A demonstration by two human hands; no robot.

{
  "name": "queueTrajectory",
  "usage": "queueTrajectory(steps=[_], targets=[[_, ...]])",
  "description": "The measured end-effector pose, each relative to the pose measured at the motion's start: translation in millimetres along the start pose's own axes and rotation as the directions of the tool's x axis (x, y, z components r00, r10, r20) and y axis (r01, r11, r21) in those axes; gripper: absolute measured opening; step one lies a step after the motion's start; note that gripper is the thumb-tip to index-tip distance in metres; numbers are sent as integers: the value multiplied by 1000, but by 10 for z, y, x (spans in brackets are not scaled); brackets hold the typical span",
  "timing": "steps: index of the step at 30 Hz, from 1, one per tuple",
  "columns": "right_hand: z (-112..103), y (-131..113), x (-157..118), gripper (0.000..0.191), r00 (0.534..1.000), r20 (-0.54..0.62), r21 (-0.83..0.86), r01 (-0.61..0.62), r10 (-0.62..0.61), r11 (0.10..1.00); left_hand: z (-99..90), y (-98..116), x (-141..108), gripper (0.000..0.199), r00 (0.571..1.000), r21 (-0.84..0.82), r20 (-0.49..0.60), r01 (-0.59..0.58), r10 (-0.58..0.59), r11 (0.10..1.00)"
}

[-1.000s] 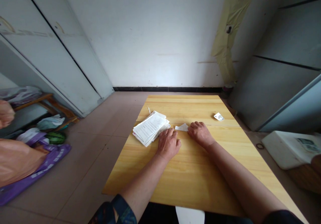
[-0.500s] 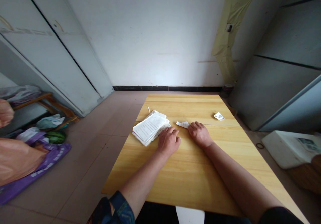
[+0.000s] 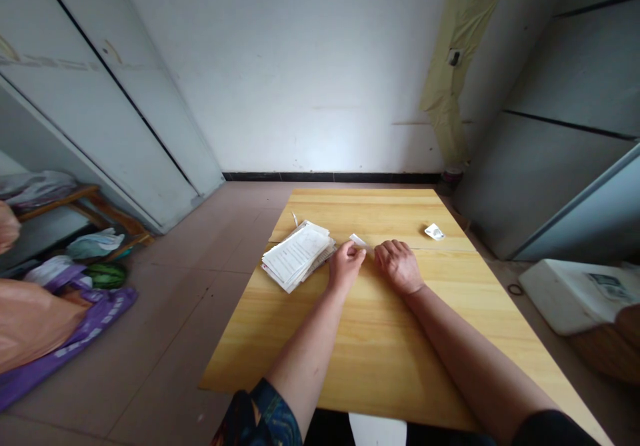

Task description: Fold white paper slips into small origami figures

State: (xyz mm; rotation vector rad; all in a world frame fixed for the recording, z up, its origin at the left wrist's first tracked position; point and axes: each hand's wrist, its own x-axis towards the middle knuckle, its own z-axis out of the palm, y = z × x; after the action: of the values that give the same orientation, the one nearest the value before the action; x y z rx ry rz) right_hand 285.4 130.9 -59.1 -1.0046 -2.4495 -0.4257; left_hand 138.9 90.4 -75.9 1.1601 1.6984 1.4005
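a bare white wall point(image 3: 300, 73) fills the top of the view, with a strip of yellowed tape point(image 3: 453, 66) hanging on it at upper right. tall white cabinet doors point(image 3: 100, 99) stand at upper left and grey panels point(image 3: 565, 99) at right. a pale wooden table point(image 3: 370, 359) sits in the middle on pinkish floor tiles point(image 3: 165, 346). at lower left lie an orange bag point(image 3: 30, 326) and a purple bag point(image 3: 85, 329), with a small watermelon point(image 3: 106, 275) just above them, and a white box point(image 3: 565, 296) sits at lower right.

on the table, a loose stack of printed papers point(image 3: 296, 256) lies left of centre, and a crumpled scrap of white paper point(image 3: 435, 232) lies toward the far right. the person's left hand point(image 3: 346, 266) is just beside the stack, its fingers point(image 3: 353, 251) closed and seeming to pinch the end of a small strip of paper point(image 3: 358, 240). the right hand point(image 3: 399, 267) rests on the table just beside that strip, its fingers point(image 3: 387, 251) loosely curled and holding nothing.
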Motion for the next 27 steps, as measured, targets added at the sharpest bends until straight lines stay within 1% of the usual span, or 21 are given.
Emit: queueTrajectory(steps=[2,3,6,9,15,17,19,21,22,23,25,27], targets=[[-17,-28,2,24,1000,-23,29,-8,9,1000,-1,-36,-9,36,1000,-141,20,-1,4,990],[-23,-44,3,25,999,-35,43,-6,8,999,-7,-42,-16,35,999,-181,38,-6,13,983],[-36,-89,7,27,997,-69,72,26,-21,997,-21,-29,-43,33,994,-219,80,-52,71,974],[-57,-122,12,28,995,-87,90,65,-57,994,-12,-17,-52,35,989,-256,82,-99,124,962],[-84,-164,12,29,989,-103,136,115,-101,984,17,-44,-30,39,997,-352,61,-26,50,936],[-78,-165,7,28,991,-103,190,109,-90,976,7,-48,-30,40,996,-358,67,-26,53,933],[-69,-153,-2,28,994,-94,299,74,-48,951,-13,-48,-37,40,995,-355,81,-29,62,934],[-61,-127,-17,27,998,-68,460,17,16,888,-39,-45,-47,37,990,-357,114,-32,78,934],[-57,-111,-26,28,998,-43,548,-16,47,836,-53,-43,-53,35,987,-357,136,-34,88,933],[-52,-94,-37,28,997,-7,636,-52,72,770,-66,-40,-60,34,983,-355,158,-35,97,934],[-37,-62,-59,28,991,90,782,-135,104,608,-91,-29,-72,35,975,-343,197,-25,99,939],[-16,-39,-78,28,977,182,871,-214,114,442,-111,-14,-82,42,971,-335,227,1,79,942]])
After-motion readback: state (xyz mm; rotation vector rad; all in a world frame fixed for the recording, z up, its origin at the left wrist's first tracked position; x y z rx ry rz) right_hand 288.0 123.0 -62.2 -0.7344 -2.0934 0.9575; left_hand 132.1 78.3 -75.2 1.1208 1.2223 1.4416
